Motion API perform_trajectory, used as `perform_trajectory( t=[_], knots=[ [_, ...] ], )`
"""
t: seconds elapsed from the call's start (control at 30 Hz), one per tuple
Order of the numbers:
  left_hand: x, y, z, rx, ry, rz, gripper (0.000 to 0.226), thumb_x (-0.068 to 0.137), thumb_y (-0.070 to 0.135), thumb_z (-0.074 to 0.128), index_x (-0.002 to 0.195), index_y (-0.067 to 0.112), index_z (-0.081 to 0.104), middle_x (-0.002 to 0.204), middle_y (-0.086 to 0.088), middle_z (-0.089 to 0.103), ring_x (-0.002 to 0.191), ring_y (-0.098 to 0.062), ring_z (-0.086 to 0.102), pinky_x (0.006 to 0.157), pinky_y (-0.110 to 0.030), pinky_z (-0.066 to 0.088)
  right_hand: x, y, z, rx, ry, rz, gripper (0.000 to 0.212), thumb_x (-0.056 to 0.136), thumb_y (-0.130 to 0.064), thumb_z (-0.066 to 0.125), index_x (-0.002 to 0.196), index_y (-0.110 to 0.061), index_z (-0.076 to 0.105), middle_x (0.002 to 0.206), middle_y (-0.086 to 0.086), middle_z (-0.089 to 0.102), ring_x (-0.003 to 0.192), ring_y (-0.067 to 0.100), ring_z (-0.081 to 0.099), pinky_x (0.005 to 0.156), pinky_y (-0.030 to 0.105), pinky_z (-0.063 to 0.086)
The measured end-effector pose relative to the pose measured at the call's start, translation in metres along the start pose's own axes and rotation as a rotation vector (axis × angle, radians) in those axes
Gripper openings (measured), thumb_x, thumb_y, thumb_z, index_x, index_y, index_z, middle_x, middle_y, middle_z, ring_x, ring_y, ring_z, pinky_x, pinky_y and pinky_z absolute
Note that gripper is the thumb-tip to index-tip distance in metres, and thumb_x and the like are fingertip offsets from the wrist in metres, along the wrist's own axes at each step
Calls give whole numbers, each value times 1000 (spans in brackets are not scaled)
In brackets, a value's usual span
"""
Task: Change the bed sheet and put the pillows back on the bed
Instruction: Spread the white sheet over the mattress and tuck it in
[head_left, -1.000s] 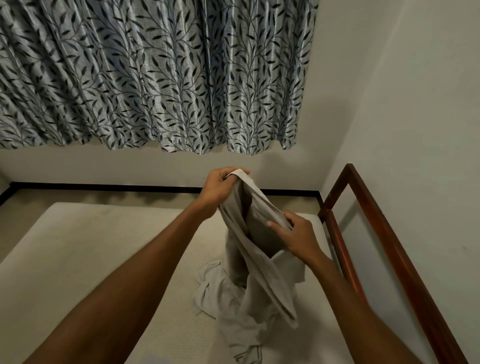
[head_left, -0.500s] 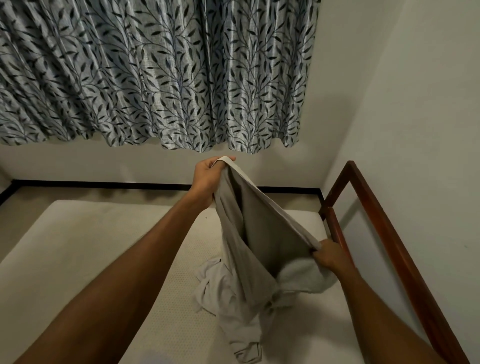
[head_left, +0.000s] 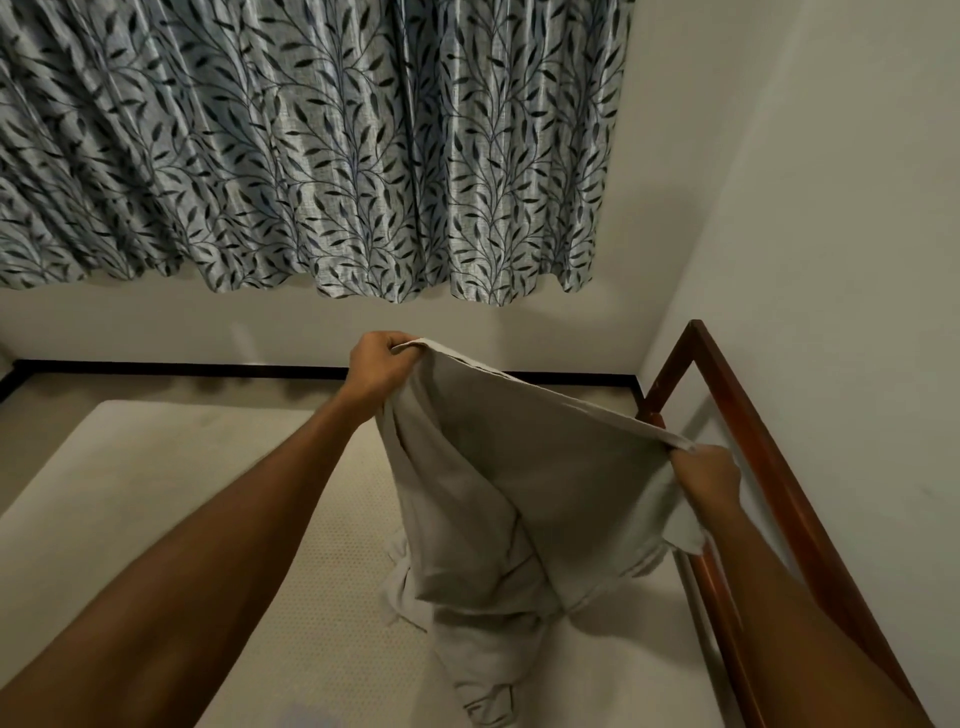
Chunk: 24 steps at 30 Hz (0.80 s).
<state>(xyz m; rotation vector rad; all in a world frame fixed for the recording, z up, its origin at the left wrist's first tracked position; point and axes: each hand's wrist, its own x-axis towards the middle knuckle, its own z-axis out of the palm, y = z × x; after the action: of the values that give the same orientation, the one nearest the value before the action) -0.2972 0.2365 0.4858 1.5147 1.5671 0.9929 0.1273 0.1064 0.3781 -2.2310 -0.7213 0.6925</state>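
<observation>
Grey-beige bed sheet (head_left: 519, 493) hangs as a slack panel between both hands, its bulk slumped in a heap on the bare mattress (head_left: 156, 493) directly below them and toward the body. Left hand (head_left: 382, 364) pinches the hem high and farther out, fingers curled over it; right hand (head_left: 706, 475) grips the same hem lower, just beside the wooden bed rail (head_left: 753, 415), so the taut edge slants from high-left to low-right. Spreading likely turns on that edge, with the right hand nearer the rail-side corner; whether it is the sheet's long or short side, the folds don't show.
</observation>
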Motion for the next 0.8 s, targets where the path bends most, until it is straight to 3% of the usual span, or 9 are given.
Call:
perform_trajectory(
  t=[0.07,0.17,0.23,0.3,0.43,0.5,0.6,0.7,0.8],
  knots=[
    [1,-2,6,-22,-3,-66,18,95,30,71,103,19,82,96,1,77,94,-16,70,85,-36,58,3,-12,-2,73,-10,71,38,100,-37,61,108,0,65,99,18,68,89,33,66,71,41,53],
    [3,-2,16,-87,13,-163,21,94,31,69,91,14,80,90,-8,75,85,-22,66,76,-36,54,7,-21,1,194,-50,129,42,97,-42,66,117,-5,62,104,14,66,88,28,62,65,36,50],
    [3,3,22,-149,5,-233,22,95,28,68,93,9,77,89,-14,72,82,-26,63,73,-40,57,12,-22,4,278,-93,167,56,85,-50,72,118,-6,64,105,13,70,92,30,68,79,43,60],
    [3,8,27,-236,-33,-292,15,97,21,67,99,9,76,95,-16,74,83,-28,67,83,-47,61,15,-22,8,328,-106,194,61,78,-49,75,119,-5,66,107,17,72,100,37,71,94,53,60],
    [3,19,35,-382,-96,-340,16,98,7,61,108,4,74,95,-18,71,83,-29,65,90,-56,58,5,-30,8,407,-106,288,41,95,-31,73,125,-6,59,117,19,65,112,38,64,98,51,57],
    [3,23,37,-395,-89,-350,17,98,7,61,108,4,75,96,-20,71,83,-30,64,89,-55,59,4,-27,6,403,-104,335,40,97,-26,71,128,-5,58,120,20,62,113,39,63,98,52,57],
    [3,29,41,-433,-68,-375,22,97,9,64,115,-1,72,91,-19,65,81,-29,59,77,-47,60,6,-17,0,341,-96,383,31,99,-19,68,122,-3,57,106,19,60,104,38,62,97,56,57],
    [-2,37,48,-492,-93,-408,18,97,7,65,111,1,75,91,-17,65,81,-28,58,75,-46,58,23,7,0,132,13,391,41,93,-25,68,122,3,61,103,22,65,100,38,67,94,52,59],
    [-9,45,61,-536,-115,-422,20,100,4,58,108,4,76,82,-12,57,69,-22,50,61,-34,50,22,16,6,194,42,393,36,92,-24,68,115,4,60,104,19,64,92,34,65,83,47,59]
  ],
)
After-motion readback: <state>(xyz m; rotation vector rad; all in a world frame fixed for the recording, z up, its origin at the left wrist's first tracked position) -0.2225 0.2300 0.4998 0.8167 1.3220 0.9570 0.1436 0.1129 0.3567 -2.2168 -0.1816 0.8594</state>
